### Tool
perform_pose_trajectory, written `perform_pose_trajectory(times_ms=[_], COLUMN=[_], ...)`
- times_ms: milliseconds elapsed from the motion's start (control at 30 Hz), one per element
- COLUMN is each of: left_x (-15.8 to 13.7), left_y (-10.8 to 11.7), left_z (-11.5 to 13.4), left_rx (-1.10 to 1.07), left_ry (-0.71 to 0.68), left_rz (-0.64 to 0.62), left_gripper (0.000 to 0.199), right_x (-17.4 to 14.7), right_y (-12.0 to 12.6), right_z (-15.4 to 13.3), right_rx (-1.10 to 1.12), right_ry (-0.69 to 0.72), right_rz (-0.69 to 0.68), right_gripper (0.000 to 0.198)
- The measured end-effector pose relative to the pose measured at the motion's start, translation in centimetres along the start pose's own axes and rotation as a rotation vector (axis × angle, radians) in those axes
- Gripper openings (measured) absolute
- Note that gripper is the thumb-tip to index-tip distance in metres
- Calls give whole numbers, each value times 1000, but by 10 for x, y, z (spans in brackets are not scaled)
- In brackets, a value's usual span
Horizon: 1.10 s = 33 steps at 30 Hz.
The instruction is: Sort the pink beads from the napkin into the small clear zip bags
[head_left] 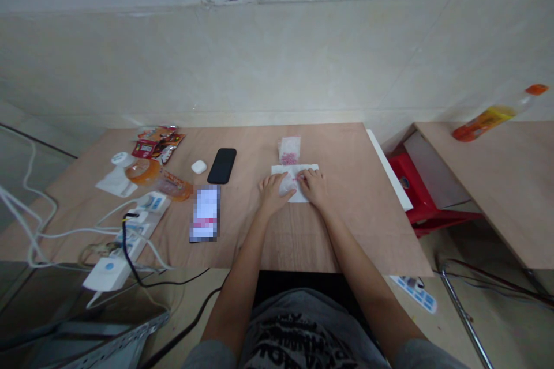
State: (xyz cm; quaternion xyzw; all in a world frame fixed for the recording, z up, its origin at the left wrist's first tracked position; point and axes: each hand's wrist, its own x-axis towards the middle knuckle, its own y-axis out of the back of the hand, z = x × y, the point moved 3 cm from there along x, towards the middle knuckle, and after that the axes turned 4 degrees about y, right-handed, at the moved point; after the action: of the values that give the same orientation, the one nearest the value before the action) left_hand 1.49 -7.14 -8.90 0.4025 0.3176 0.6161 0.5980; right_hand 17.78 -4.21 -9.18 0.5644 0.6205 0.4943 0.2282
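Observation:
A white sheet of paper lies on the table, with both hands over it. On the sheet is a small whitish, see-through piece, perhaps plastic, its kind unclear. My left hand lies at the sheet's left side, fingers stretched out and thumb by the whitish piece. From the right, my right hand reaches in with bent fingers, the tips together at a tiny pink spot near the sheet's middle. What they pinch is too small to make out. Just beyond the sheet lies a small clear bag with pink bits inside.
Left of my hands are a black phone, a lit phone, a white case and an orange drink bottle. Snack packets and a power strip with cables sit farther left. A red stool stands right.

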Motion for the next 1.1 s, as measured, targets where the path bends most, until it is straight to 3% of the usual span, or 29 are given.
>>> perform_pose_trajectory(times_ms=[567, 767, 1100], left_x=[0, 0, 0], left_y=[-1, 1, 1], left_z=[0, 1, 0], left_rx=[29, 28, 25], left_ry=[4, -4, 7], left_rz=[-11, -18, -34], left_gripper=[62, 62, 63], right_x=[0, -1, -1], right_y=[-3, 1, -4], right_z=[5, 5, 7], right_rx=[283, 187, 81], right_ry=[115, 25, -1], right_rz=[-5, 50, -8], right_gripper=[30, 25, 23])
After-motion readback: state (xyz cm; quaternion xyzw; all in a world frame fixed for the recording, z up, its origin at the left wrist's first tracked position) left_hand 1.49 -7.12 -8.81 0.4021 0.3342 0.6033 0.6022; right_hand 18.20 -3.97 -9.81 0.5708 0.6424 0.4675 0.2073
